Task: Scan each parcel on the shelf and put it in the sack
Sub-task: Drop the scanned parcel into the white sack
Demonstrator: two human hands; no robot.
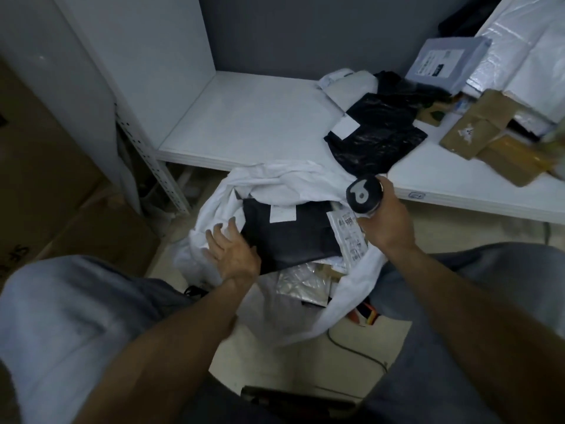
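A white sack (214, 206) stands open on the floor between my knees, below the white shelf (244, 123). Inside it lies a black parcel (293, 240) with a white label, beside a white labelled mailer (351, 237) and a silvery one (302, 283). My left hand (232, 249) lies with straight fingers on the black parcel's left edge, at the sack's rim. My right hand (388, 218) grips a black scanner (363, 194) above the sack's right side. On the shelf lie another black parcel (376, 133), a grey parcel (446, 62), brown parcels (489, 136) and white mailers (532, 56).
Brown cardboard boxes (55, 185) stand at the left beside the shelf's perforated steel post (153, 166). A thin cable (357, 350) runs over the pale floor in front of the sack. My knees in grey trousers flank the sack. The shelf's left half is bare.
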